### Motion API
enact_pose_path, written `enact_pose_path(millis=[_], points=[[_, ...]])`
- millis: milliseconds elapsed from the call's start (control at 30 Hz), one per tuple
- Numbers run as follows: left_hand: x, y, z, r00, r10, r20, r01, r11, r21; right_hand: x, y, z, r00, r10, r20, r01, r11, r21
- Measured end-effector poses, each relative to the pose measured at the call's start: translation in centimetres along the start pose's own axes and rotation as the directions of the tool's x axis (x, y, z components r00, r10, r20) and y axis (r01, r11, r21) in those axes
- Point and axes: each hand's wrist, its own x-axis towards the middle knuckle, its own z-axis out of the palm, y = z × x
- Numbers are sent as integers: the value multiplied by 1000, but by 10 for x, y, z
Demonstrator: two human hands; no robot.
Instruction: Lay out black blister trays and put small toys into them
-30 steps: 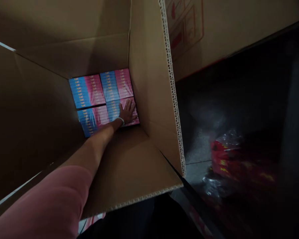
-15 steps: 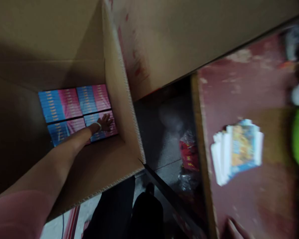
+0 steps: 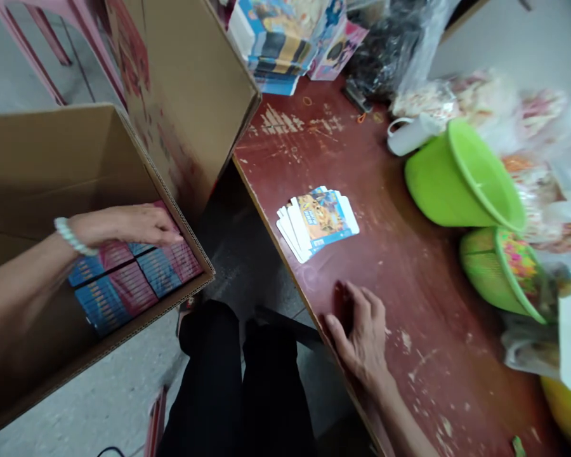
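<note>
My left hand (image 3: 124,226) is inside an open cardboard box (image 3: 38,152) on my left, fingers stretched out flat and holding nothing, above rows of blue and pink packs (image 3: 133,279) lining the bottom. A pale bead bracelet is on that wrist. My right hand (image 3: 361,330) rests palm down on the worn red table (image 3: 409,266), fingers spread and loosely curved, empty. A fanned stack of flat printed card packs (image 3: 318,221) lies on the table just beyond that hand.
A second tall cardboard box (image 3: 190,89) stands at the table's corner. Stacked printed cartons (image 3: 285,38) sit at the back. Two green plastic baskets (image 3: 461,178) and several plastic bags crowd the right side. My legs in dark trousers (image 3: 238,387) are below, with pink chair legs (image 3: 52,38) at top left.
The view has swung right from the box to the table. My left hand has lifted off the packs at the box bottom. My right hand has come fully into view on the table.
</note>
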Motion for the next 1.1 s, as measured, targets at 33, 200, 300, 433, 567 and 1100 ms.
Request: enact_pose_path(millis=[33,200,300,433,567,1100], points=[[-9,28,-2,984,88,153,-112,982,153,12,4,3,999,22,-33,-21,1000,7],[2,155,65,785,615,-82,-549,750,369,97,21,18,972,-41,-232,31,998,-50],[41,190,121,800,594,-88,-490,730,476,156,30,25,969,48,-244,-51,999,-7],[68,192,157,751,660,-27,-495,590,638,207,38,31,995,-3,-101,9,998,56],[56,184,162,717,697,16,-523,522,674,204,43,32,978,-175,-114,179,983,30],[49,245,93,836,521,-173,-465,840,281,186,39,28,982,-176,-65,178,984,26]])
